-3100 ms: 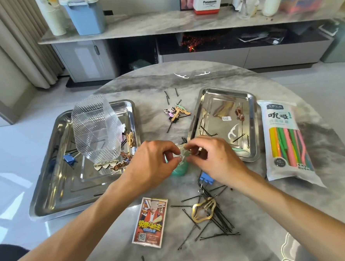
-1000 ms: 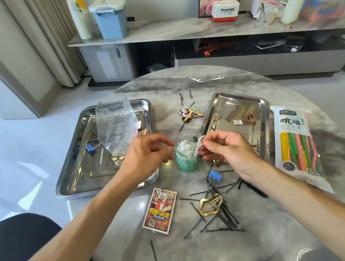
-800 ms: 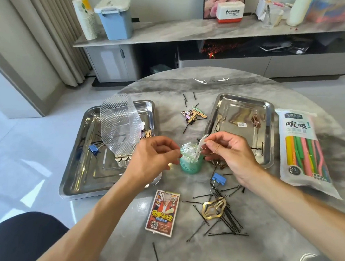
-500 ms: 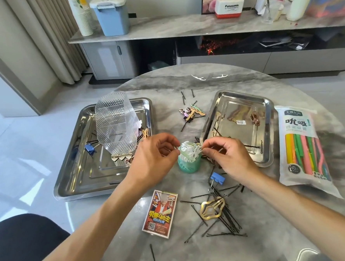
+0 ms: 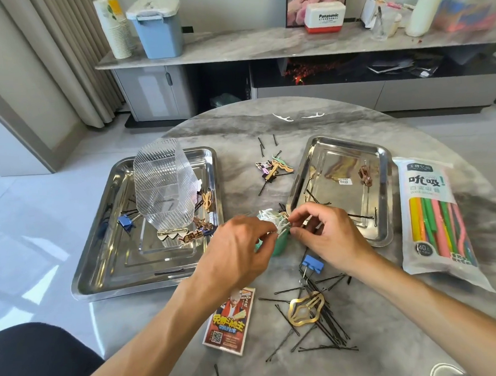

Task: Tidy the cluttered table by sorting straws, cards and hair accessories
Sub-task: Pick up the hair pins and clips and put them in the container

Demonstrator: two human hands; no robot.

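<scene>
Head view, step in hand — both hands meeting over a small green cup (image 5: pixel 279 244) packed with white floss picks (image 5: pixel 270 218), standing on the round marble table (image 5: pixel 366 340) between the two steel trays. Left hand (image 5: pixel 239 255) with fingers curled inward at the cup's near rim, seemingly pinching a pick or steadying the cup; exact hold hidden behind the knuckles. Right hand (image 5: pixel 328 235) with thumb and forefinger pinched on a white pick at the cup's mouth, remaining fingers loosely bent.

Best done, by judgement: cup braced from the left, pick fed in handle-down and parallel to those already packed, released only once seated — a crowded cup tips or sheds picks easily.

Head view, count:
- Trays: two. Left tray (image 5: pixel 100 269) bearing one clear ribbed container (image 5: pixel 165 187), one blue binder clip (image 5: pixel 124 221), several decorative clips and a few pins. Right tray (image 5: pixel 384 197) bearing one brown clip (image 5: pixel 365 175), one sticker and a few pins.
- Straws: one sealed pack of coloured straws (image 5: pixel 434 220), at the table's right edge, just beside the right tray.
- Cards: one card pack (image 5: pixel 230 322), near edge, partly under the left forearm.
- Hair accessories: one gold clip (image 5: pixel 306 310) atop a heap of black bobby pins (image 5: pixel 322 337) too tangled to count; one small cluster of coloured clips (image 5: pixel 273 169) between the trays.
- Loose floss picks at the far edge: two (image 5: pixel 297 116).
- Second blue binder clip (image 5: pixel 312 263): one, just beside the right wrist.
</scene>
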